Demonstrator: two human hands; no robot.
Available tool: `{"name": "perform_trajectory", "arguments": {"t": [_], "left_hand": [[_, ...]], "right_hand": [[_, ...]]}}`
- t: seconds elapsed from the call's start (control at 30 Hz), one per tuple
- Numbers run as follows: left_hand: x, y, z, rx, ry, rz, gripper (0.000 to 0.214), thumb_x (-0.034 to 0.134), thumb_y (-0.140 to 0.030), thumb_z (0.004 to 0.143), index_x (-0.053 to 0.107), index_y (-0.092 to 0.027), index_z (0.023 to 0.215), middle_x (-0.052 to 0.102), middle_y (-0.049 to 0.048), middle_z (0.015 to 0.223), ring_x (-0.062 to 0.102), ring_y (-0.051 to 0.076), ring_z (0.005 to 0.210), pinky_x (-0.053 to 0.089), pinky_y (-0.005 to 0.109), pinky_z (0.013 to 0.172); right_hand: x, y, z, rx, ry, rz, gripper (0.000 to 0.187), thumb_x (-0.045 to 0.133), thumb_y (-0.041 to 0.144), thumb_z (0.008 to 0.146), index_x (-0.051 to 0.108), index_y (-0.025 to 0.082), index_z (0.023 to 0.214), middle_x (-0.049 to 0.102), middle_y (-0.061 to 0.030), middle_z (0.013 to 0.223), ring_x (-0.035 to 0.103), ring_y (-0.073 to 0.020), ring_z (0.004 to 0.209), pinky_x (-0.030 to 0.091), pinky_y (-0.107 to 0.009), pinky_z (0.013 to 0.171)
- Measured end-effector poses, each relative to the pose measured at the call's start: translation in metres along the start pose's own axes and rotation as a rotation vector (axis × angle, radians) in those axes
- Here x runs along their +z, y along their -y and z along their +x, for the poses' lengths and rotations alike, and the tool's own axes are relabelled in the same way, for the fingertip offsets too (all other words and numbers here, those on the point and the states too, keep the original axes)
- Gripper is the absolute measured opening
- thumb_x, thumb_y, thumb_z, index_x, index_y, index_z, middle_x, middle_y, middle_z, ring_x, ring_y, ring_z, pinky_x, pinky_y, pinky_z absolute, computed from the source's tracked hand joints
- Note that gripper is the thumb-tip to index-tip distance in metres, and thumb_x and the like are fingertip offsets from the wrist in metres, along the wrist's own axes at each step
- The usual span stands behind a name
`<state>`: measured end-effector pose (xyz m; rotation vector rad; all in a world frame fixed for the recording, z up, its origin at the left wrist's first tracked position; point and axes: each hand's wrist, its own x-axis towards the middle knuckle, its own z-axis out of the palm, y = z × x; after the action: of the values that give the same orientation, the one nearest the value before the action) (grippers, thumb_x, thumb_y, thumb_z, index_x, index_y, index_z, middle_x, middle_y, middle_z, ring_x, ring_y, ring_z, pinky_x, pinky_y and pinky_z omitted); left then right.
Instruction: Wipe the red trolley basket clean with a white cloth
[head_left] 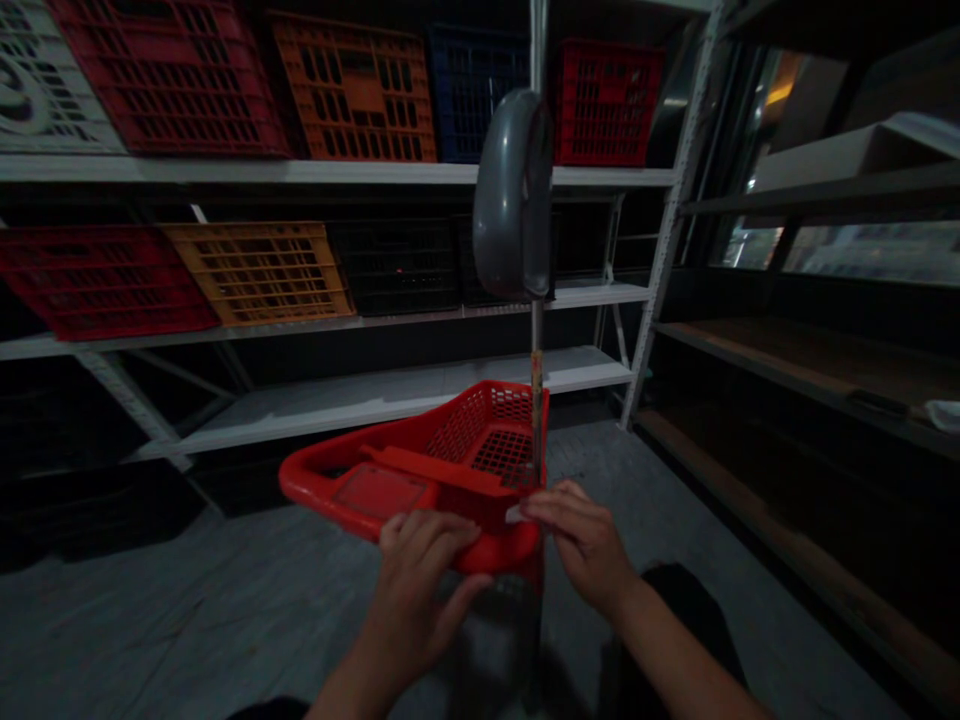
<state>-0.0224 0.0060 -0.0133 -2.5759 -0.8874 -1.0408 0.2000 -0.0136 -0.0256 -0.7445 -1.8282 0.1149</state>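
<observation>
Honestly we can't read anything here, not on the red shopping cart nor the blurry mark on the white crate.

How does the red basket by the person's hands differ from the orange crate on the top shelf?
The red basket is held low in front of the person, with the left hand on its front edge, while the orange crate sits up on the top shelf. The basket is bright red and the crate orange. The basket's walls are fine mesh; the crate has larger slots. Both have perforated walls.
</observation>
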Motion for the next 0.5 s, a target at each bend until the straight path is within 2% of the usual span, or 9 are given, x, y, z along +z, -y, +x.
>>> {"name": "perform_trajectory", "arguments": {"t": [0.2,0.37,0.5], "left_hand": [[-0.008,0.008,-0.004,0.009,0.028,-0.019,0.027,0.060,-0.036,0.077,0.056,-0.023,0.100,0.062,0.0045,0.096,0.054,0.021,0.092,0.034,0.042,0.086],[-0.015,0.015,-0.007,0.019,0.065,-0.060,0.028,0.059,-0.036,0.077,0.056,-0.023,0.101,0.062,0.0053,0.097,0.054,0.021,0.093,0.034,0.043,0.087],[-0.019,0.018,-0.010,0.011,0.065,-0.089,0.028,0.060,-0.036,0.076,0.056,-0.023,0.100,0.062,0.0044,0.096,0.054,0.021,0.092,0.034,0.042,0.087]], "right_hand": [[0.005,0.023,-0.006,-0.010,0.091,0.044,0.038,0.040,0.005,0.086,0.057,0.024,0.114,0.066,-0.0065,0.106,0.060,-0.0163,0.094,0.047,-0.036,0.078],[0.011,0.014,-0.005,0.009,0.019,0.000,0.038,0.040,0.005,0.087,0.059,0.025,0.113,0.067,-0.0059,0.103,0.060,-0.0168,0.090,0.047,-0.036,0.077],[0.019,0.023,-0.009,0.013,0.020,0.015,0.041,0.042,0.002,0.085,0.057,0.024,0.115,0.065,-0.0069,0.107,0.058,-0.0180,0.095,0.047,-0.037,0.079]]}}
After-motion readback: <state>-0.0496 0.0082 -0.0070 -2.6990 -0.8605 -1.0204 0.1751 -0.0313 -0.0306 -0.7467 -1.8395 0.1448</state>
